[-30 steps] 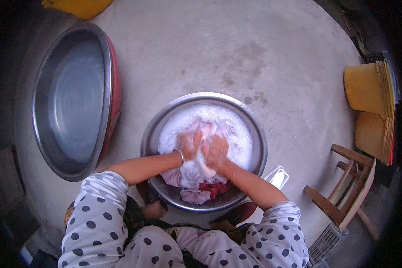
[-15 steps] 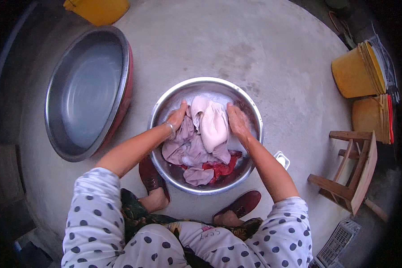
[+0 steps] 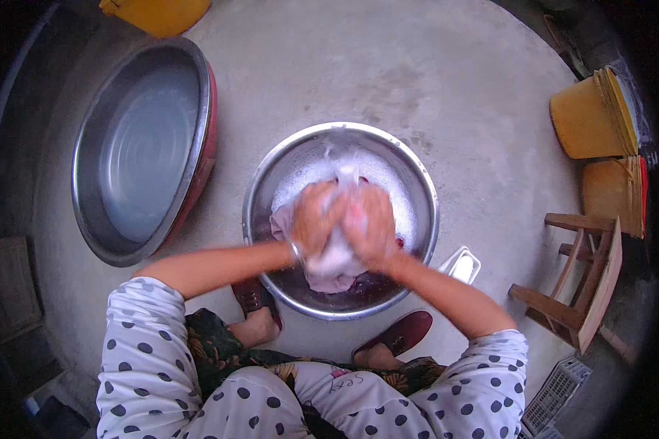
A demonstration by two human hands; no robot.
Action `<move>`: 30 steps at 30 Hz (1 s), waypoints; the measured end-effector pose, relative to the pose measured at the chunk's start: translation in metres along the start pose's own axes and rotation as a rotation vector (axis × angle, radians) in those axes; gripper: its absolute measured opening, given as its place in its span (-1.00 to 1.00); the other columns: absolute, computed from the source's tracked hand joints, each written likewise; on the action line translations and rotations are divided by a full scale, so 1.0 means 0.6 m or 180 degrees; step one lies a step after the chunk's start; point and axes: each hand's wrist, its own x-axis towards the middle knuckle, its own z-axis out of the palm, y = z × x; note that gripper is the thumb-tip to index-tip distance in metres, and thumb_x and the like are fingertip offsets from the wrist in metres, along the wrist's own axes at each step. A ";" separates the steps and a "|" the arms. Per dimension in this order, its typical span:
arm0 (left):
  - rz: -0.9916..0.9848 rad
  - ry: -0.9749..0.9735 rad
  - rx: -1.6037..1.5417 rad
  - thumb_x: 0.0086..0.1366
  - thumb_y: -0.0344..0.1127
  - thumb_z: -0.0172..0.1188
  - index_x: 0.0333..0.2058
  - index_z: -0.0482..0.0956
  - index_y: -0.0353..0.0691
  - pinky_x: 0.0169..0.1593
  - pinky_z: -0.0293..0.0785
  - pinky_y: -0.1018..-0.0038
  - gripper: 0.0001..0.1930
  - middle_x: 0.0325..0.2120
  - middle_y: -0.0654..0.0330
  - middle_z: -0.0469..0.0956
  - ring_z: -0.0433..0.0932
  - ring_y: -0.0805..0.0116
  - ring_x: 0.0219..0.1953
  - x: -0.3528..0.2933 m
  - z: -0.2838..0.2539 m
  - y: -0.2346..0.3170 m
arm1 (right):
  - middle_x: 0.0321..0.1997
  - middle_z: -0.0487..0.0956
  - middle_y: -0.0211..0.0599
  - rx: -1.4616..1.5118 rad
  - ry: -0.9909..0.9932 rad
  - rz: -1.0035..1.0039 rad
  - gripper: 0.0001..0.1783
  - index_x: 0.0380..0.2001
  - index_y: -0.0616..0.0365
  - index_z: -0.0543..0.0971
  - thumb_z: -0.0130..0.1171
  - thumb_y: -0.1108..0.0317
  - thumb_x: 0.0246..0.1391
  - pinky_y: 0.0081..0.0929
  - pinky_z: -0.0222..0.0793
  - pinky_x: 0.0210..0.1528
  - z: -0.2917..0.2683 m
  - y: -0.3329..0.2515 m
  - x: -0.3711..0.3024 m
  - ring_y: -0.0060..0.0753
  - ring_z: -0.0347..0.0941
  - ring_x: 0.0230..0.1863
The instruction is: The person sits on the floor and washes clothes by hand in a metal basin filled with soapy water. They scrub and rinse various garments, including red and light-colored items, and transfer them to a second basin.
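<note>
Inside the basin (image 3: 433, 219), our left hand (image 3: 316, 218) and right hand (image 3: 371, 224), both blurred, clench the soapy clothes (image 3: 332, 281) between them. Slick suds (image 3: 293, 178) could make the clothes slip from us; rubbing too hard could slop suds out of the basin.

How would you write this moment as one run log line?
left hand: gripping pale cloth | right hand: gripping same cloth | metal basin: white foam inside | view: both hands blurred
</note>
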 end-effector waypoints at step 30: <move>-0.1171 -0.0475 0.0652 -0.07 0.28 0.14 -0.06 0.37 -0.33 -0.02 0.33 0.34 -0.21 -0.10 -0.13 0.41 0.44 0.01 -0.16 0.084 -0.006 -0.119 | -0.06 0.40 0.11 0.0006 -0.0503 0.1616 -0.38 -0.01 0.19 0.30 0.17 0.15 -0.16 -0.22 0.19 0.07 0.005 0.112 0.007 0.12 0.31 -0.01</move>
